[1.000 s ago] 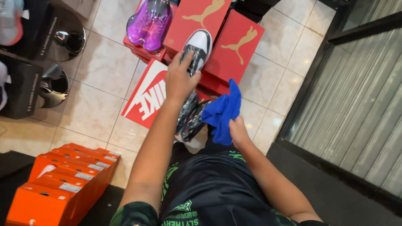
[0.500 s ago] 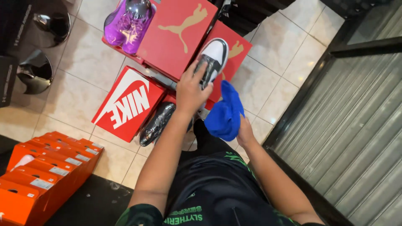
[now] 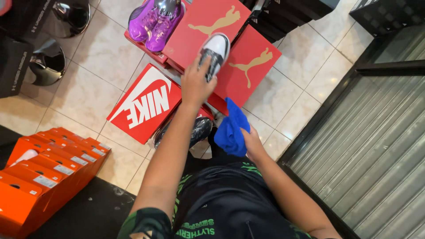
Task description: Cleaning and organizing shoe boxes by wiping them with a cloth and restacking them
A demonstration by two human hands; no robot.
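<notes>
gripping a white and black leather low-top sneaker (image 3: pixel 214 54) by its rear half, the left hand (image 3: pixel 196 84) is closed around the shoe from above, fingers wrapped over the heel end while the toe points away over the red cardboard shoebox lids (image 3: pixel 212 33). the right hand (image 3: pixel 251 142) is bunched shut on a soft blue cloth (image 3: pixel 232 128), held low near the lap. the sneaker is judged light and fairly stiff in the sole, with a smooth upper that may slip under a loose grip; a hold at the heel counter or midfoot is judged the firmest. the cloth is limp and is best kept gathered in the palm. a dark glossy shoe (image 3: pixel 195 130) lies on the floor below the left forearm, partly hidden. a pair of purple sports shoes (image 3: pixel 155 22) rests on the far lid, well apart from the sneaker. a red and white shoebox lid (image 3: pixel 144 104) lies flat to the left, and a row of orange shoeboxes (image 3: pixel 48 163) stands beside the left arm. open tiled floor (image 3: pixel 88 93) is available to the left; on the right, room is limited by a grey ribbed shutter (image 3: pixel 380 141) and its dark frame.
</notes>
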